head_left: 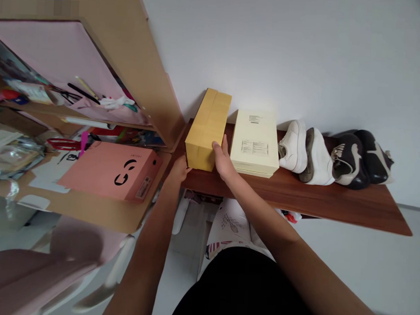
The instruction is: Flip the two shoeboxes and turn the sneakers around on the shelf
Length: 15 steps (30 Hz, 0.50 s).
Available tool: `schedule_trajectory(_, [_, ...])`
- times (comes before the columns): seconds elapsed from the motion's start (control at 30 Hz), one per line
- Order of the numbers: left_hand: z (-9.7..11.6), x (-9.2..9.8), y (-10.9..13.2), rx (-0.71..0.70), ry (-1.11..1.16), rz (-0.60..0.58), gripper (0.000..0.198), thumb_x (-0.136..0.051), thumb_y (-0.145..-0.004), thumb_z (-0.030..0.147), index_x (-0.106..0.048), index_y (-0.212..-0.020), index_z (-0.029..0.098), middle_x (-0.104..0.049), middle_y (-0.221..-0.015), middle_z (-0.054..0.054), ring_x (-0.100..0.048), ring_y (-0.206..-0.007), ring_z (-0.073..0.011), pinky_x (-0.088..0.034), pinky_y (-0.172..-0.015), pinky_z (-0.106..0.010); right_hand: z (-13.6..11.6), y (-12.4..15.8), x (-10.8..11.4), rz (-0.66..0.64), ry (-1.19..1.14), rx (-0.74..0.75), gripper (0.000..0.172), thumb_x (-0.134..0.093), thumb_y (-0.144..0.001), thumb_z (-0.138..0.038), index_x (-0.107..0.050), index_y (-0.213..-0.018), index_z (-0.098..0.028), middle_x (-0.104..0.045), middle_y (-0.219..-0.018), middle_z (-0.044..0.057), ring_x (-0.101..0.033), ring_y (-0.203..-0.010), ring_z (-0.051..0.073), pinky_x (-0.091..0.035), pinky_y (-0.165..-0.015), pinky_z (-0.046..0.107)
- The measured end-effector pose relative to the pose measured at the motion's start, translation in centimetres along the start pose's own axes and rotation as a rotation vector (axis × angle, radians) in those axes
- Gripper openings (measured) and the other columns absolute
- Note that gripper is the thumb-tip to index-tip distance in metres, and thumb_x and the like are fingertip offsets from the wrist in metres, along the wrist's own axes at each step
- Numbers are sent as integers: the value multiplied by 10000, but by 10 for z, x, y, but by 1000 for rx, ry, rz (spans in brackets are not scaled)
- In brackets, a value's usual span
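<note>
A long yellow cardboard box (209, 125) stands at the left end of a dark wooden shelf (305, 196), with its far end close to the wall. My left hand (180, 169) grips its near left lower corner, and the fingertips there are partly hidden. On the right side of the same box, near the front, my right hand (224, 159) presses with the thumb on top. Just right of that hand lies a cream shoe box (255, 138) with small printed labels on its lid.
White sneakers (296, 145) and black shoes (349, 159) line the shelf's right part. At left, a desk (113, 213) bears a pink shoe box (115, 169), papers and red-handled scissors (66, 144). A pink chair (81, 244) stands below the desk.
</note>
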<state>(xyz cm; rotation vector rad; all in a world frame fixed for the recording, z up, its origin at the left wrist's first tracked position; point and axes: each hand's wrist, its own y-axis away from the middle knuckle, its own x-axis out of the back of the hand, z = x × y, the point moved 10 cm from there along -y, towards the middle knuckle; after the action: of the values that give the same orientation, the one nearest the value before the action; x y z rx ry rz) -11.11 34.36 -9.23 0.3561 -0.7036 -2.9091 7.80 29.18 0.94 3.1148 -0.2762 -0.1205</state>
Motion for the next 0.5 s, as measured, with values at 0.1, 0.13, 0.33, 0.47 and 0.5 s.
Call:
schedule_trajectory(0.1, [-11,5,-2,65,61,11,213,-625,-914,380,-673,-1061,234,-741,-1000,-75,-704,-960,-190,-567,-852,-329,-9,4,10,37,32,73,925,-356,-951,-728,33,-1642,-252,-120,-1713,-3,-151,-1575,219,-124,-1290,446])
schedule_trajectory(0.13, [-9,11,-2,60,71,46,235,-646,-904,399,-665,-1076,240,-736,-1018,-68,-701,-965,-180,-564,-858,-317,-11,5,12,48,44,94,909,-343,-956,-723,14,-1643,-248,-99,-1715,-3,-128,-1579,211,-101,-1293,440])
schedule_trajectory(0.33, [20,52,1,-39,133,234,327,-703,-857,462,-635,-1121,282,-709,-1167,-67,-683,-1060,-199,-557,-857,-328,10,11,6,60,66,60,941,-288,-926,-791,-177,-1632,-178,-167,-1704,50,-163,-1573,208,-105,-1293,397])
schedule_trajectory(0.47, [37,59,8,-186,143,257,338,-717,-829,423,-658,-1118,257,-695,-1198,-63,-683,-1020,-185,-557,-777,-280,33,15,2,64,70,-44,1015,-328,-880,-844,-182,-1634,-180,-151,-1705,56,-122,-1581,236,-65,-1293,409])
schedule_trajectory(0.5, [39,60,10,-218,133,274,346,-721,-821,417,-665,-1116,246,-693,-1198,-66,-682,-1002,-178,-552,-755,-264,38,15,1,62,76,-68,1039,-357,-863,-855,-171,-1636,-186,-149,-1704,55,-106,-1583,242,-50,-1293,414])
